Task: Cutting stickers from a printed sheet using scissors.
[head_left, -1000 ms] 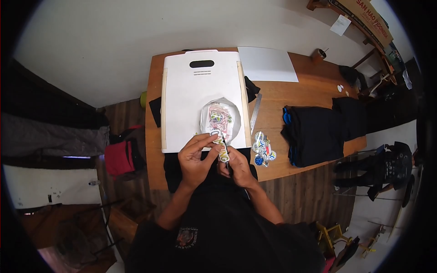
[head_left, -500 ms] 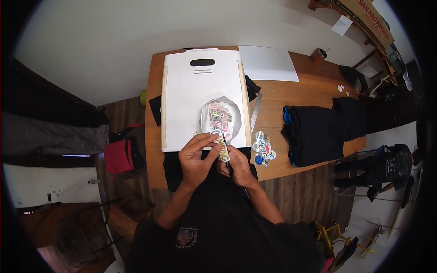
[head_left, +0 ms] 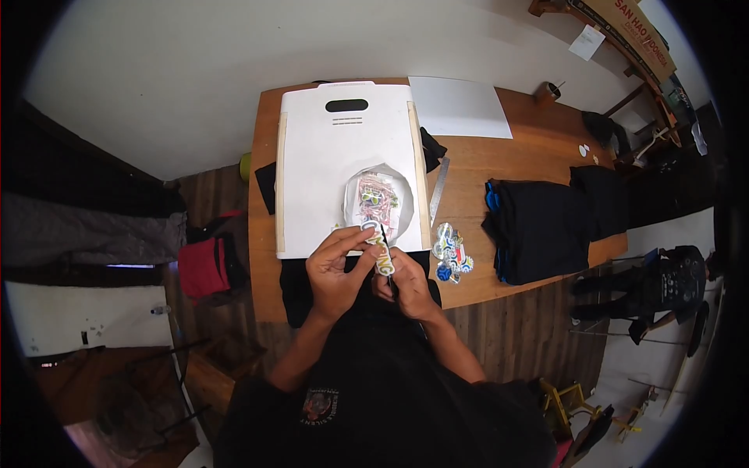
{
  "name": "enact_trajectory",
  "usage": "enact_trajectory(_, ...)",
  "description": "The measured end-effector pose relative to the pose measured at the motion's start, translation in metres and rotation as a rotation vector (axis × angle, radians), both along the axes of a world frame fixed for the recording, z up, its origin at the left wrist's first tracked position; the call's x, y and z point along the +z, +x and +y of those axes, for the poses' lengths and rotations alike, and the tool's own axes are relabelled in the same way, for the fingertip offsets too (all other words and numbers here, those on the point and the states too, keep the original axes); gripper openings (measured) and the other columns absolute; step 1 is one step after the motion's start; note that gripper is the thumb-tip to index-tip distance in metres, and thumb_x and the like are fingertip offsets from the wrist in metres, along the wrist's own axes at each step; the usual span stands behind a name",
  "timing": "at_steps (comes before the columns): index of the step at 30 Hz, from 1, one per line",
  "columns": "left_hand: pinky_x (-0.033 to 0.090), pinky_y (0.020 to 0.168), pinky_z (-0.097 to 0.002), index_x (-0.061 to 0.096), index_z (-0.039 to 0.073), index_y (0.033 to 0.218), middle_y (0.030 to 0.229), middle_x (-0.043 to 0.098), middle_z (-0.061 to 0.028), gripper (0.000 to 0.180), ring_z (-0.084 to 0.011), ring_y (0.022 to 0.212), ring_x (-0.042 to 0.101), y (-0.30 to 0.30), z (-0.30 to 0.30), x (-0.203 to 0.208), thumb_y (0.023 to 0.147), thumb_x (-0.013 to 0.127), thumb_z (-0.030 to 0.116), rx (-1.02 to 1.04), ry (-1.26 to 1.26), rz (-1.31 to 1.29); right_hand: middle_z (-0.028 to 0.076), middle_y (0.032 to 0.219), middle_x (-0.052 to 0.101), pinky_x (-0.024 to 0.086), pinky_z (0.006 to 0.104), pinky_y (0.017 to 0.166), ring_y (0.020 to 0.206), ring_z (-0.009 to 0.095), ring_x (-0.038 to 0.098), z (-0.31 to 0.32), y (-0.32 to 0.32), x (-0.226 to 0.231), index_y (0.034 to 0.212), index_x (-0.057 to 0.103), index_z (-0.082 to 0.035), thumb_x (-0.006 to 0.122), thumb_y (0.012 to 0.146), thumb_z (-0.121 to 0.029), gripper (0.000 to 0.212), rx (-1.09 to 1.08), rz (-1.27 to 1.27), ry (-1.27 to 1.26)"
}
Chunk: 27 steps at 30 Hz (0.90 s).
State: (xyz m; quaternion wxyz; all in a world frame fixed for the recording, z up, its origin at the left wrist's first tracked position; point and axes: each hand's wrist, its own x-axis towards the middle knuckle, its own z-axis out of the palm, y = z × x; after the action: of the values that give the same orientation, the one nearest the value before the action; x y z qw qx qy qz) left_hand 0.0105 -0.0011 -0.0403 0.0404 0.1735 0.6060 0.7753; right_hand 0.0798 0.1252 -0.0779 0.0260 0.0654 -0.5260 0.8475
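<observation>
My left hand (head_left: 335,269) pinches a long white-edged lettered sticker (head_left: 381,256) between thumb and fingers. Closed around dark-handled scissors (head_left: 394,292), my right hand (head_left: 411,287) is at the sticker's lower right end. A thin dark blade shows along the sticker's right edge; the rest of the scissors is hidden by my fingers. Just beyond my hands, a round white container (head_left: 403,199) holds many small printed pieces (head_left: 376,199). It rests on a white folding table (head_left: 312,171) with a slot handle.
A wooden table (head_left: 468,164) bears a metal ruler (head_left: 440,187), a pile of cut stickers (head_left: 451,253), folded black cloth (head_left: 542,234), a white sheet (head_left: 460,109) and a brown cup (head_left: 548,93). Another person (head_left: 663,285) stands at the far right.
Both hands keep nearly the same place and hold. The sticker's lower end has shifted very slightly upward between them.
</observation>
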Motion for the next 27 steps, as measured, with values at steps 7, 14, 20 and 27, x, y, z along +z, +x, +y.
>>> enact_trajectory(7,0.052,0.085,-0.0252,0.065,-0.01,0.113,0.111,0.061,-0.0157,0.029,-0.0171,0.097,0.065,-0.002,-0.001,0.001,0.084,0.066,-0.013,-0.002,0.047,-0.015,0.001,0.062,0.042,0.032,0.0222,0.048,0.051,0.008,0.037,0.005,0.002,-0.004,0.123,0.048,0.003,0.034,0.107,-0.035,0.043,0.027,-0.041,-0.015)
enact_trajectory(14,0.05,0.087,-0.026,0.065,-0.01,0.113,0.111,0.061,-0.016,0.025,-0.0172,0.102,0.061,-0.008,-0.002,0.004,0.089,0.059,-0.012,-0.029,0.057,0.0,0.001,0.062,0.041,0.033,0.0227,0.05,0.052,0.008,0.036,0.012,0.004,0.003,0.104,0.05,0.0,0.034,0.107,-0.037,0.04,0.068,-0.072,0.036)
enact_trajectory(20,0.05,0.085,-0.0247,0.065,-0.01,0.113,0.11,0.062,-0.0156,0.025,-0.0166,0.1,0.061,-0.01,-0.002,0.007,0.089,0.058,-0.012,-0.052,0.057,0.008,0.001,0.061,0.041,0.032,0.0228,0.049,0.052,0.008,0.035,0.013,0.004,0.003,0.103,0.049,0.0,0.034,0.107,-0.037,0.04,0.08,-0.081,0.046)
enact_trajectory(27,0.049,0.086,-0.0246,0.066,-0.01,0.113,0.109,0.063,-0.0152,0.025,-0.0161,0.1,0.061,-0.01,-0.002,0.006,0.089,0.058,-0.012,-0.047,0.037,0.015,0.0,0.061,0.041,0.031,0.0228,0.049,0.052,0.007,0.035,0.014,0.005,0.002,0.102,0.049,-0.001,0.034,0.107,-0.037,0.04,0.075,-0.08,0.054)
